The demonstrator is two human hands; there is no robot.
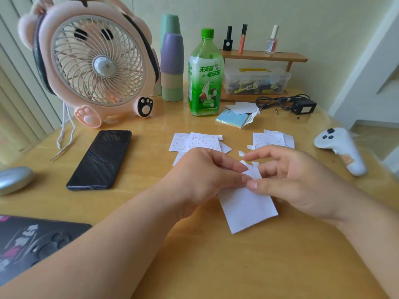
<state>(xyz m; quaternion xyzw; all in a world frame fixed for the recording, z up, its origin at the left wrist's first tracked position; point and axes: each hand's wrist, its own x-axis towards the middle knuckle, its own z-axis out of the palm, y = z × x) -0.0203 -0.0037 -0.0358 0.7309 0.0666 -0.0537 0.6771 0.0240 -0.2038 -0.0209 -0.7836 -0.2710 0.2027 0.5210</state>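
A white slip of paper [246, 206] is held above the wooden table [216, 266], its plain side up. My left hand [200, 180] pinches its top left edge between thumb and fingers. My right hand [295, 180] pinches the same top edge from the right with thumb and a finger, the other fingers spread. The top edge of the slip looks ragged. Behind the hands lie two small heaps of torn paper pieces with a red print, one to the left [194, 142] and one to the right [273, 140]. Tiny scraps [241, 153] lie between them.
A black phone [100, 159] lies at left, near a pink fan [95, 61]. A green bottle [205, 76], stacked cups [172, 63], a sticky-note pad [234, 119], a charger with cable [302, 105], a white controller [343, 149], a wooden shelf [262, 57] and a clear box [255, 79] stand behind.
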